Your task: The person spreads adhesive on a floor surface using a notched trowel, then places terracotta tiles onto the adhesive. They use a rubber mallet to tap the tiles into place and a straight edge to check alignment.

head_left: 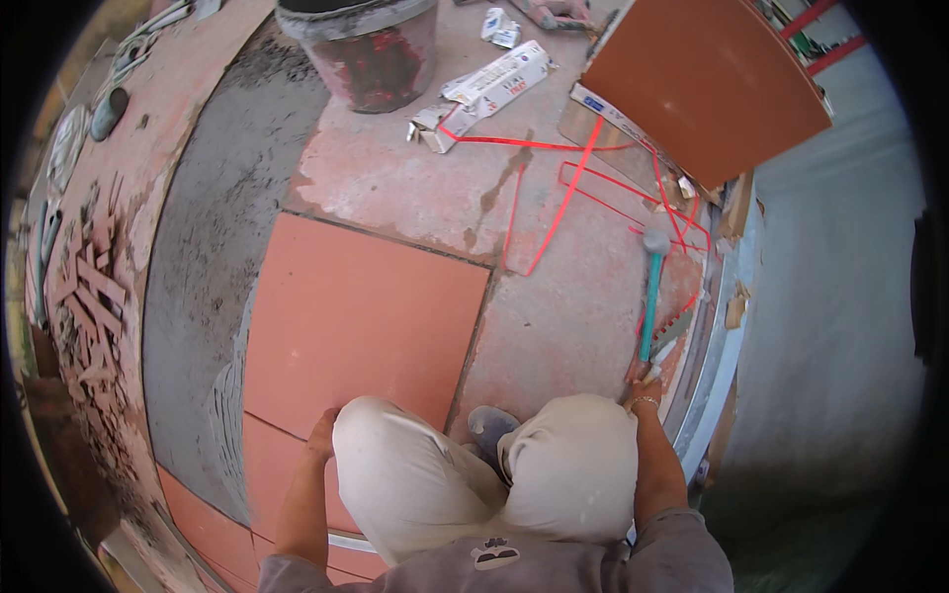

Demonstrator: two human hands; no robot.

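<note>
My left hand (pixel 322 435) rests beside my left knee, over the seam between two terracotta tiles; the knee hides some of its fingers, and the rest look outstretched with nothing in them. The large tile (pixel 366 316) lies flat ahead of it. To the right of my right knee, my right hand (pixel 645 395) is closed at the handle end of a notched trowel (pixel 674 331), whose toothed blade points away from me. A mallet (pixel 650 301) with a teal handle and pale head lies just beyond that hand, next to the trowel.
Grey wet mortar (pixel 213 227) runs along the left of the tile. Tile offcuts (pixel 94 296) are heaped farther left. A bucket (pixel 366 59), a torn carton (pixel 494 89), loose red strapping (pixel 568 203) and leaning tiles (pixel 702 79) are ahead. A ledge edge (pixel 717 376) borders the right.
</note>
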